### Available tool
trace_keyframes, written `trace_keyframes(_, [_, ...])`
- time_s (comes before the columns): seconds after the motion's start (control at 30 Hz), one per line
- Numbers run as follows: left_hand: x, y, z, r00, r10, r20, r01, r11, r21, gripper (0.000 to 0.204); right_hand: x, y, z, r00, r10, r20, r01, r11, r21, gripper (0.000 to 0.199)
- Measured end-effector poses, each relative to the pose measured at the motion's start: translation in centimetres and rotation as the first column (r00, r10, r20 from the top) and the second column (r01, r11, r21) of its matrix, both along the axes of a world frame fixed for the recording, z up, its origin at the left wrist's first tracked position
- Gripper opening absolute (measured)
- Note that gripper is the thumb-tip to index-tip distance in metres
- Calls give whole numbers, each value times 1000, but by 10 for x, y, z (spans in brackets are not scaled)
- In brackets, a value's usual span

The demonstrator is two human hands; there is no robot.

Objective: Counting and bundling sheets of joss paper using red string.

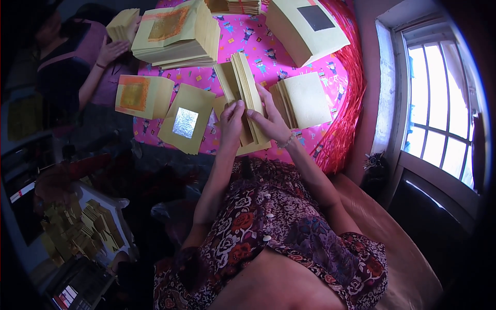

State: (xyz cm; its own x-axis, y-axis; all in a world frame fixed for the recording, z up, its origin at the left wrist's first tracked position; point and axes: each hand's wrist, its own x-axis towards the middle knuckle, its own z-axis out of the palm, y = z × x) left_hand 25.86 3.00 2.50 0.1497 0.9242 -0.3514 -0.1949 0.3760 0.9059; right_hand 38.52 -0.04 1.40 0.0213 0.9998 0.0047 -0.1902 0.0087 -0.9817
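Upright between my two hands stands a stack of tan paper sheets (pixel 248 77), parted along its long side. My left hand (pixel 232 123) grips its near left side, fingers closed with the thumb on top. My right hand (pixel 273 120) is wrapped round the right side, thumb pressed against the paper edges. Just left of my left hand lies a small pile of sheets with a silver square (pixel 185 123). Beyond it sits a stack with an orange-gold square (pixel 135 95). A fanned pile of plain tan sheets (pixel 310 99) rests to the right of my right hand.
The table has a pink patterned cloth (pixel 233 32). A tall paper stack (pixel 175 44) and a paper block (pixel 305 33) stand at the back. Red strands (pixel 354 67) hang along the right edge. At left a person (pixel 77 67) holds a paper stack (pixel 122 25). Folded papers (pixel 95 225) lie lower left.
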Motion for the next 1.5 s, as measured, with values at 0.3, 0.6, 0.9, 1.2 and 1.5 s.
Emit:
trace_keyframes(0.3, [1,-1,-1,999,0,-43,2,999,49,25,1,0,2,1000,-1,20,1,1000,-2,71])
trace_keyframes(0.6, [-10,2,-19,943,79,-324,-4,974,225,25,-5,2,19,997,67,30,-65,996,-59,74])
trace_keyframes(0.9, [-123,-11,-58,929,255,-267,-247,967,63,26,-45,21,-46,935,103,339,-74,993,-97,37])
trace_keyframes(1.2, [-253,-24,-15,498,446,-744,-145,888,435,26,-78,30,-66,965,80,251,-17,969,-245,40])
trace_keyframes(1.5, [-187,-11,-71,181,134,-974,370,909,194,12,-7,1,-8,991,-126,37,131,960,-248,44])
